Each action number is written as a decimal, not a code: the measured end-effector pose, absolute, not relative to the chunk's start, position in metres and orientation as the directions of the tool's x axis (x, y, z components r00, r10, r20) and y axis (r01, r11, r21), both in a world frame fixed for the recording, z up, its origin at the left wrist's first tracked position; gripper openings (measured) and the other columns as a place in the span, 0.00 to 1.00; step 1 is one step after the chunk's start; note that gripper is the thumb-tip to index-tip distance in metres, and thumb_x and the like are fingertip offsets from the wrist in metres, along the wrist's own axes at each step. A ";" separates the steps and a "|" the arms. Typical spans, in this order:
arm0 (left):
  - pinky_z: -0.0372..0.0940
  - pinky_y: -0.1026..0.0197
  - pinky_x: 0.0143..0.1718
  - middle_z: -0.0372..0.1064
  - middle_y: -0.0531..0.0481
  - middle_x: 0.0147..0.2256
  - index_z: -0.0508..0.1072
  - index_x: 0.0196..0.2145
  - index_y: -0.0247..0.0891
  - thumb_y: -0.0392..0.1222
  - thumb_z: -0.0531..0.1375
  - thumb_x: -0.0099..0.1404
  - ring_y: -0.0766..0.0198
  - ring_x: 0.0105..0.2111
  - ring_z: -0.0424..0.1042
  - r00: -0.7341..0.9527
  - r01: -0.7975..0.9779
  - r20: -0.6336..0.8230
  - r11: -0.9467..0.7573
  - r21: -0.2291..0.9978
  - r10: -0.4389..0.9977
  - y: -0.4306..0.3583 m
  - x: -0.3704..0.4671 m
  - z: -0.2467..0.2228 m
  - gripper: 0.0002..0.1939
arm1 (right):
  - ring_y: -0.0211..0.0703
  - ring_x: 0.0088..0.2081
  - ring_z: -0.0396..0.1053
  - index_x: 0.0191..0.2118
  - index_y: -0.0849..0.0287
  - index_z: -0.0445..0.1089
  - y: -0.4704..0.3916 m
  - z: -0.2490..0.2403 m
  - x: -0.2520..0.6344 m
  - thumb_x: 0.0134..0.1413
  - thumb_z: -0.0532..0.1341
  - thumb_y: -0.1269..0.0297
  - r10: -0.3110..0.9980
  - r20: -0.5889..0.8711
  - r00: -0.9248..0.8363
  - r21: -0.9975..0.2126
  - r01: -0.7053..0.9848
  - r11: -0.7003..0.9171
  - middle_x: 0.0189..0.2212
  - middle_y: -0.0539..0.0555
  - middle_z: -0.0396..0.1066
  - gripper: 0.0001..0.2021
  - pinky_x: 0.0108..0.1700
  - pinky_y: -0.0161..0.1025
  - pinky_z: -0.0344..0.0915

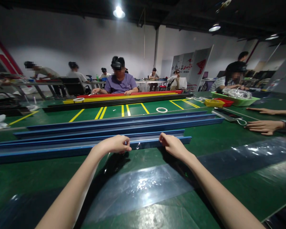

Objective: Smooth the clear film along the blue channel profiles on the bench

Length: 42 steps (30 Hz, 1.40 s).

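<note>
My left hand [118, 144] is at the near edge of a long blue channel [52, 149], its fingers curled together. Over the right part of that same channel, my right hand [173, 145] also has its fingers closed in a pinch. A small glint shows between the two hands, but what they hold, if anything, is too clear or too small to make out. Below my wrists, a shiny transparent plastic strip [143, 187] lies across the green table [205, 200]. Two more blue channel rails [124, 127] lie just behind, roughly parallel.
Another person's hands [264, 126] rest flat at the right, near a phone-like device [228, 114] with a white cable. Further back are a white ring [161, 110], yellow tape lines, red, yellow and black rails [124, 98], and a green tray [243, 101]. A person [121, 82] sits opposite.
</note>
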<state>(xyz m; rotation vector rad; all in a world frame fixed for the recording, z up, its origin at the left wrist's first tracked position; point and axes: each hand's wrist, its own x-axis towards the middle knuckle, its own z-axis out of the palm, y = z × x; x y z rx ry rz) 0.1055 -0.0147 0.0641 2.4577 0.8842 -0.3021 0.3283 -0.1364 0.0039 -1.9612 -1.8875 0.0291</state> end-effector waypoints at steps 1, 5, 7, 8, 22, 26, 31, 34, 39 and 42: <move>0.56 0.66 0.25 0.65 0.53 0.21 0.65 0.26 0.38 0.48 0.51 0.52 0.64 0.24 0.65 0.751 0.659 -0.350 -0.657 0.366 0.559 -0.010 0.101 0.067 0.10 | 0.37 0.29 0.60 0.33 0.59 0.61 -0.136 0.004 0.328 0.42 0.48 0.79 0.941 0.324 0.093 -0.241 0.970 -0.013 0.27 0.51 0.66 0.12 0.30 0.32 0.50; 0.55 0.65 0.25 0.66 0.53 0.22 0.65 0.25 0.38 0.52 0.51 0.50 0.64 0.25 0.65 0.734 0.679 -0.318 -0.653 0.335 0.600 0.004 0.079 0.078 0.14 | 0.41 0.33 0.58 0.30 0.60 0.63 -0.135 0.004 0.327 0.47 0.50 0.77 0.844 0.532 0.062 0.005 0.997 -0.077 0.28 0.53 0.66 0.08 0.35 0.36 0.49; 0.56 0.65 0.25 0.66 0.53 0.23 0.66 0.24 0.38 0.53 0.51 0.48 0.63 0.26 0.65 0.711 0.703 -0.310 -0.634 0.322 0.631 0.009 0.069 0.084 0.15 | 0.42 0.36 0.58 0.30 0.60 0.65 -0.134 0.003 0.327 0.49 0.51 0.75 0.789 0.614 0.034 0.071 0.993 -0.098 0.32 0.55 0.66 0.07 0.36 0.36 0.49; 0.56 0.65 0.26 0.66 0.53 0.23 0.66 0.24 0.38 0.53 0.51 0.47 0.63 0.26 0.65 0.699 0.715 -0.306 -0.623 0.318 0.646 0.011 0.064 0.087 0.15 | 0.43 0.36 0.58 0.30 0.60 0.65 -0.134 0.001 0.327 0.51 0.51 0.73 0.762 0.647 0.028 0.090 0.990 -0.112 0.33 0.56 0.66 0.07 0.35 0.36 0.49; 0.54 0.66 0.30 0.69 0.49 0.29 0.70 0.30 0.37 0.55 0.49 0.56 0.59 0.32 0.64 0.399 0.916 -0.038 -0.397 0.053 0.916 0.021 0.023 0.114 0.19 | 0.44 0.44 0.64 0.49 0.62 0.60 -0.129 -0.017 0.311 0.55 0.46 0.68 0.733 0.677 0.060 -0.140 0.989 0.049 0.41 0.59 0.67 0.16 0.44 0.40 0.61; 0.53 0.65 0.31 0.70 0.47 0.33 0.70 0.34 0.38 0.54 0.47 0.58 0.57 0.36 0.64 0.350 0.937 0.008 -0.350 -0.017 0.937 0.026 0.025 0.108 0.19 | 0.48 0.50 0.58 0.56 0.63 0.51 -0.128 -0.019 0.305 0.55 0.46 0.66 0.800 0.600 -0.009 -0.131 0.985 0.109 0.47 0.62 0.62 0.22 0.49 0.47 0.59; 0.53 0.60 0.36 0.69 0.45 0.36 0.69 0.38 0.38 0.54 0.44 0.60 0.53 0.40 0.63 0.282 0.957 0.060 -0.275 -0.096 0.958 0.027 0.026 0.106 0.22 | 0.47 0.52 0.56 0.57 0.66 0.51 -0.126 -0.024 0.302 0.57 0.45 0.62 0.849 0.521 -0.087 -0.058 0.989 0.137 0.51 0.63 0.60 0.23 0.53 0.46 0.56; 0.52 0.57 0.37 0.68 0.42 0.37 0.68 0.40 0.37 0.54 0.43 0.61 0.51 0.41 0.63 0.267 0.960 0.104 -0.254 -0.122 0.958 0.028 0.025 0.105 0.23 | 0.47 0.56 0.52 0.56 0.66 0.53 -0.127 -0.023 0.301 0.58 0.44 0.59 0.865 0.481 -0.142 0.022 0.988 0.150 0.53 0.61 0.58 0.23 0.56 0.46 0.51; 0.51 0.54 0.38 0.67 0.39 0.38 0.68 0.41 0.36 0.55 0.42 0.60 0.46 0.42 0.59 0.236 0.967 0.109 -0.223 -0.123 0.966 0.034 0.020 0.094 0.25 | 0.47 0.58 0.46 0.57 0.66 0.53 -0.127 -0.022 0.300 0.58 0.43 0.55 0.879 0.442 -0.177 0.105 0.984 0.145 0.56 0.59 0.54 0.26 0.57 0.46 0.46; 0.49 0.51 0.40 0.67 0.40 0.38 0.70 0.38 0.38 0.54 0.43 0.60 0.43 0.45 0.54 0.195 0.977 0.166 -0.177 -0.117 0.967 0.040 0.013 0.083 0.24 | 0.48 0.58 0.47 0.56 0.65 0.54 -0.127 -0.023 0.302 0.58 0.44 0.56 0.881 0.454 -0.135 0.109 0.989 0.095 0.57 0.60 0.53 0.25 0.57 0.47 0.47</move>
